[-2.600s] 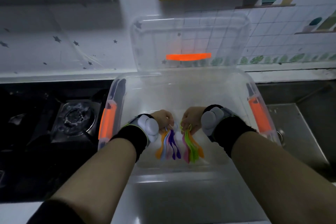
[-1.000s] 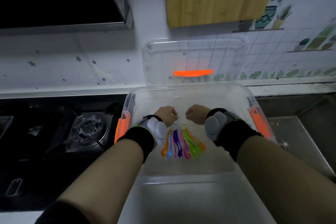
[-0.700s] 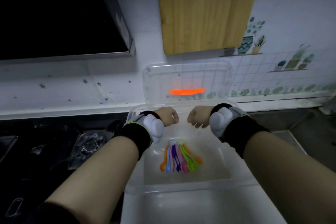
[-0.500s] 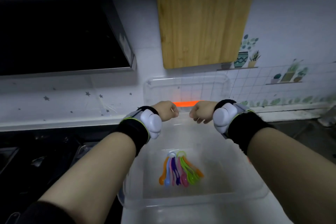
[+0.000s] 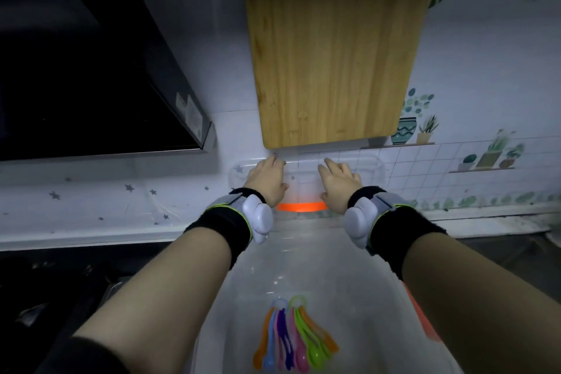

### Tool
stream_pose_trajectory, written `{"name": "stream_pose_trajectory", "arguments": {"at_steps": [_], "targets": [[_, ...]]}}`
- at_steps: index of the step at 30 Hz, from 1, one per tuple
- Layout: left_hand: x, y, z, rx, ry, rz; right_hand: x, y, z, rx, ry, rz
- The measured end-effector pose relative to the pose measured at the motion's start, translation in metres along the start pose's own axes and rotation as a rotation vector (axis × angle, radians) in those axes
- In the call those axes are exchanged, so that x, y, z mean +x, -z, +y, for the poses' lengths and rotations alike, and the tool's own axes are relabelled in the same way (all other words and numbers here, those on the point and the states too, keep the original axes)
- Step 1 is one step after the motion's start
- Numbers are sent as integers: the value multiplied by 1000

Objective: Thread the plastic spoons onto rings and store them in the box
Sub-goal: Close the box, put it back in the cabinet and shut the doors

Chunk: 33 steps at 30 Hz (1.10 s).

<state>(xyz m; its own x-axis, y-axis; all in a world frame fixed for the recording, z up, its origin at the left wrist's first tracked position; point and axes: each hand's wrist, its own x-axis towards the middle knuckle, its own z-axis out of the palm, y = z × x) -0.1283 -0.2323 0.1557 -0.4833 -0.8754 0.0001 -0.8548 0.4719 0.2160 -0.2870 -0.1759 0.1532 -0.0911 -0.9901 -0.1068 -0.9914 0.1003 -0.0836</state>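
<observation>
Risen from the spoons (image 5: 296, 340), left hand (image 5: 267, 182) and right hand (image 5: 338, 184) reach lid (image 5: 372, 174).

No legible text; stickers (image 5: 188, 109) on range hood (image 5: 91, 70) too blurred to read.

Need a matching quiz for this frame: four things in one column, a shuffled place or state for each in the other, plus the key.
Column 1
1. spoons
2. lid
3. cutting board
4. left hand

Column 2
A. wooden, above the lid
B. fingers straight, at the lid's top edge
C. lying on the floor of the box
D. clear, upright, orange handle

Pairs: 1-C, 2-D, 3-A, 4-B
</observation>
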Motion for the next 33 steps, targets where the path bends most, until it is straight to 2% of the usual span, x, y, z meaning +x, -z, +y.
{"name": "stream_pose_trajectory", "arguments": {"at_steps": [14,18,22,25,29,33], "targets": [[29,-28,-4,214,18,85,39,-15,16,38,51,99],[26,-25,-1,128,12,137,33,-17,16,-32,30,240],[14,-30,5,96,-60,76,19,-24,15,-15,12,223],[1,-30,8,93,-109,105,6,-26,16,-18,13,250],[-13,-16,14,22,-160,200,-15,-20,17,24,19,359],[-26,14,25,-7,-195,292,-45,-8,12,62,16,626]]}}
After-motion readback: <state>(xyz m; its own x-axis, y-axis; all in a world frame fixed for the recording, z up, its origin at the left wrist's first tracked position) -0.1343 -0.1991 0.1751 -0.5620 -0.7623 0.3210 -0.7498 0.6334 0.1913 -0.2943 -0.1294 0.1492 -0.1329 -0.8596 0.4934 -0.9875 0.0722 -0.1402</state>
